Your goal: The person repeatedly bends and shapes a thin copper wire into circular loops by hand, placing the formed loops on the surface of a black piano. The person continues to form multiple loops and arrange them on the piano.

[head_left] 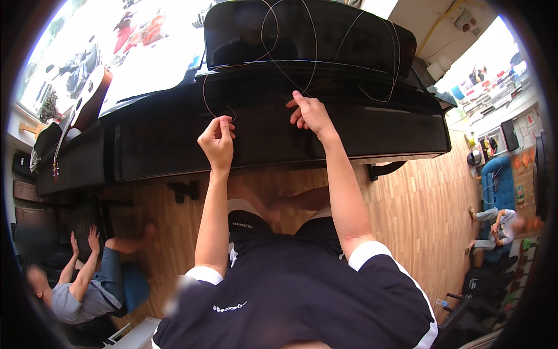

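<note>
A long, thin, springy wire (315, 43), like an instrument string, curls in wide loops over a glossy black piano (273, 148). My left hand (217, 144) is closed in a pinch on one part of it, and a short curl stands out past the fingertips. To the right and slightly farther off, my right hand (314, 116) pinches the wire between thumb and forefinger, its other fingers curled. Both hands are above the piano's front part. More loops lie against the upright black panel (372, 43) behind; whether all are one strand I cannot tell.
A guitar (90, 99) lies at the piano's left, near a bright white sheet (145, 72). One person (87, 285) sits at lower left with both hands raised. Another person (497, 230) sits at right on a blue sofa (498, 189). The floor (407, 215) is wooden.
</note>
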{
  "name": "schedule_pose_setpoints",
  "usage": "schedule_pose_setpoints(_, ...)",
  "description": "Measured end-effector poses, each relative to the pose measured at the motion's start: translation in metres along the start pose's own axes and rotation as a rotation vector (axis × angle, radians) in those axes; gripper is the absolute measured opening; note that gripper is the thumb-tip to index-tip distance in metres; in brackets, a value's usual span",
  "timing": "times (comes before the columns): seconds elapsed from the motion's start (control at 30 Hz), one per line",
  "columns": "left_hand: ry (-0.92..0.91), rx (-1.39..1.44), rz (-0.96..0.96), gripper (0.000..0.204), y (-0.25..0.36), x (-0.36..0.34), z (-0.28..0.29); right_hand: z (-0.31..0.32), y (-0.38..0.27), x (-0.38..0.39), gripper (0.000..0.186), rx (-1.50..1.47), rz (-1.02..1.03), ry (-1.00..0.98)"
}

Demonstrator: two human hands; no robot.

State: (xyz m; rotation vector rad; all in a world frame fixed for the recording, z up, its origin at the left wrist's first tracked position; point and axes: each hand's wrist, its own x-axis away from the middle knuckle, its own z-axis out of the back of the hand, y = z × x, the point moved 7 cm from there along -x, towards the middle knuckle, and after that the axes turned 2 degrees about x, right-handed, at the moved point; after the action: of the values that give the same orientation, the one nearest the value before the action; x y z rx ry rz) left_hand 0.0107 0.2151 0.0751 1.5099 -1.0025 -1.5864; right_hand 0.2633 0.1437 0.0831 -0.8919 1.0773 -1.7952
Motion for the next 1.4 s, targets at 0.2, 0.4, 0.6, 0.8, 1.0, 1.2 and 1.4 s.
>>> schedule_pose_setpoints(0.2, -0.084, 0.004, 0.004, 0.023, 0.026, 0.002, 0.013, -0.011, -0.026, 0.020, 0.085, -0.520, 0.063, -0.414)
schedule_pose_setpoints(0.4, -0.061, 0.181, 0.053, 0.021, 0.061, 0.011, 0.020, 0.010, -0.025, 0.024, 0.088, -1.013, 0.112, -0.462)
schedule_pose_setpoints(0.6, -0.140, 0.197, -0.022, 0.022, 0.089, 0.017, 0.017, 0.003, -0.028, 0.025, 0.066, -0.916, 0.214, -0.451)
schedule_pose_setpoints(0.8, -0.244, 0.159, -0.031, 0.022, 0.098, 0.018, 0.002, 0.009, -0.056, 0.055, 0.041, -0.590, 0.323, -0.438)
schedule_pose_setpoints(1.0, -0.347, 0.154, 0.014, 0.019, 0.103, 0.024, -0.005, -0.043, -0.100, 0.092, 0.028, -0.318, 0.737, -0.307)
schedule_pose_setpoints(1.2, -0.378, 0.047, 0.008, 0.015, 0.091, 0.028, 0.002, -0.099, -0.084, 0.101, 0.028, -0.469, 0.395, -0.477)
schedule_pose_setpoints(1.4, -0.254, 0.346, 0.302, 0.013, 0.102, 0.027, 0.001, -0.089, -0.079, 0.118, 0.024, -0.441, 0.560, -0.148)
